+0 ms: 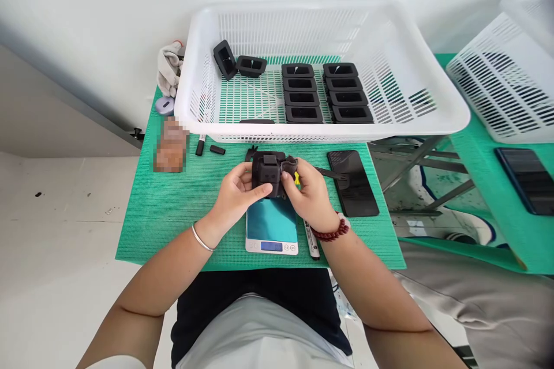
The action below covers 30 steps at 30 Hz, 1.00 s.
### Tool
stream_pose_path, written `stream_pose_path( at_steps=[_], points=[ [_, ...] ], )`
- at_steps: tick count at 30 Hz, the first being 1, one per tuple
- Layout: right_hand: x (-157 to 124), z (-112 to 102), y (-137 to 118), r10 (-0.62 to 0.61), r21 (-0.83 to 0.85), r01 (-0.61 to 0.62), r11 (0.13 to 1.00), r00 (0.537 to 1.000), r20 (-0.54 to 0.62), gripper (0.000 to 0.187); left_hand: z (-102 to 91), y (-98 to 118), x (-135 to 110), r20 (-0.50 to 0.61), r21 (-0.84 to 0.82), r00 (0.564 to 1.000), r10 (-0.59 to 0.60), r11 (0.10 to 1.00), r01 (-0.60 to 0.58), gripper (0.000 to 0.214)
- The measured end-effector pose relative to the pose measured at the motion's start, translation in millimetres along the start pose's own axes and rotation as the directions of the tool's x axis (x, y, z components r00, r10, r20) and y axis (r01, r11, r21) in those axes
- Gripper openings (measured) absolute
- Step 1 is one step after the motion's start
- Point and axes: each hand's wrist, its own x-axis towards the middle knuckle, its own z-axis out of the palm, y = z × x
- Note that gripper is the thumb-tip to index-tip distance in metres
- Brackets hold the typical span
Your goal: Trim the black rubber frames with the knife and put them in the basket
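Note:
Above a small digital scale (272,225), a black box-shaped device (269,173) is held up between both hands. My left hand (240,190) closes on its left side, thumb across the near face. My right hand (309,190) is closed on a dark rolled strap (289,165) at the device's right side, and a loose strap end (331,173) sticks out to the right. A bit of yellow shows behind the right fingers. The device's underside and far side are hidden. The scale's display is too small to read.
A white basket (320,132) holding several black frame-like pieces (302,99) stands behind. A phone (355,184) and marker (311,242) lie right of the scale; a black cap (217,150) lies left. Another person's leg (485,300) is at the right, beside a second table.

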Motion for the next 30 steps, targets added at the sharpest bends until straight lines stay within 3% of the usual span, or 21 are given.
stream_pose_path(
  at_steps=[5, 13, 19, 22, 27, 30],
  points=[
    [2.1, -4.6, 3.2, -0.077, 0.109, 0.066, 0.992, 0.992, 0.098, 0.009, -3.8, -1.3, 2.0, -0.031, 0.006, 0.999, 0.043, 0.999, -0.043, 0.040],
    [-0.5, 2.1, -0.1, -0.009, -0.038, 0.006, 0.999, 0.998, -0.068, 0.019, 3.3, 4.4, -3.0, 0.047, 0.061, 0.999, 0.011, 0.998, -0.014, 0.041],
    [1.7, -6.8, 0.0, -0.119, 0.033, 0.117, 0.993, 0.992, 0.041, 0.013, -2.0, 2.6, -0.2, 0.035, -0.002, 0.998, 0.059, 0.998, -0.059, 0.040],
    [0.6, -4.6, -0.9, -0.068, 0.003, 0.068, 0.998, 0.998, 0.001, 0.015, -1.0, 3.0, 1.0, 0.044, 0.011, 0.998, 0.034, 0.999, -0.035, 0.039],
    [-2.4, 3.3, -4.5, 0.161, 0.032, -0.158, 0.987, 0.984, -0.076, 0.019, 4.9, 3.7, 1.2, 0.062, 0.013, 0.998, -0.029, 1.000, 0.029, 0.042],
    [-1.9, 3.0, -4.3, 0.176, 0.062, -0.172, 0.983, 0.982, -0.067, 0.019, 3.9, 3.4, 1.9, 0.064, -0.013, 0.996, -0.055, 0.998, 0.056, 0.049]
  ],
)
